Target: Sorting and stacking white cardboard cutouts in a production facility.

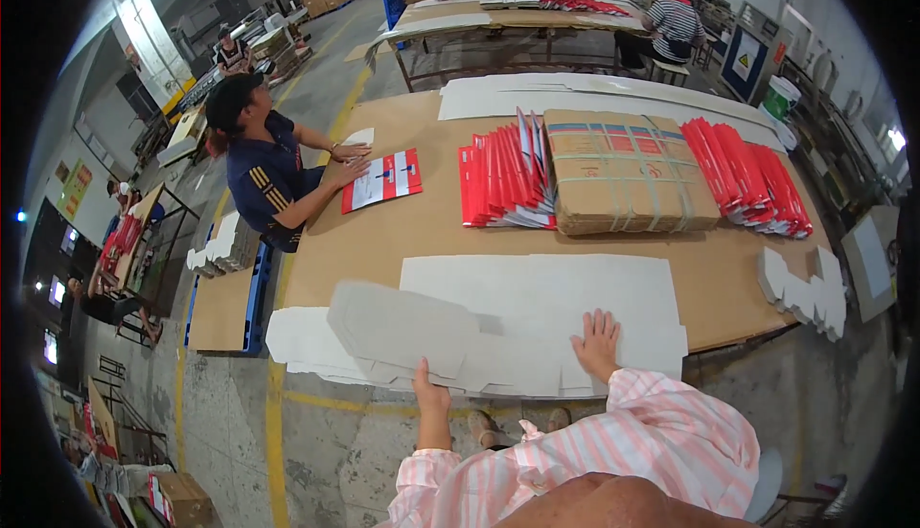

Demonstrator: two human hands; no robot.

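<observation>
"Concrete floor (pixel 230 413) with yellow lines runs around a brown-topped table (pixel 326 269), and a second worktable (pixel 441 22) stands well beyond both hands. What is in the grip?"

"Left hand (pixel 431 399): its thumb lies over the near edge of a white sheet (pixel 402 327), pinching it. The fingers underneath are hidden. The sheet is motion-blurred and reaches away from that grip, up and to the left, over other white card."

"And the right hand (pixel 598 346)?"

"Fingers spread, palm down, to the right of the grip. It presses on the flat white pile (pixel 575 284) and grasps nothing that I can see."

"How far along would you call it?"

"Partway through one sheet, I'd judge: it is picked up at the near edge but not yet set down. I can't tell whether it is wholly free of the layers below. Several edges show beneath it, so more sheets seem left to handle, though I can't count them."

"Anything finished?"

"Red-and-white bundles lie beyond the right hand, one (pixel 498 178) left of a strapped carton (pixel 623 183), the other (pixel 752 178) right of it. Whether they have to do with these sheets, I can't tell. Farther off, left of the grip, a co-worker (pixel 264 164) has both hands at a red-and-white flat piece (pixel 388 183). Cut white card (pixel 805 293) sits at the table's end, right of the right hand."
</observation>
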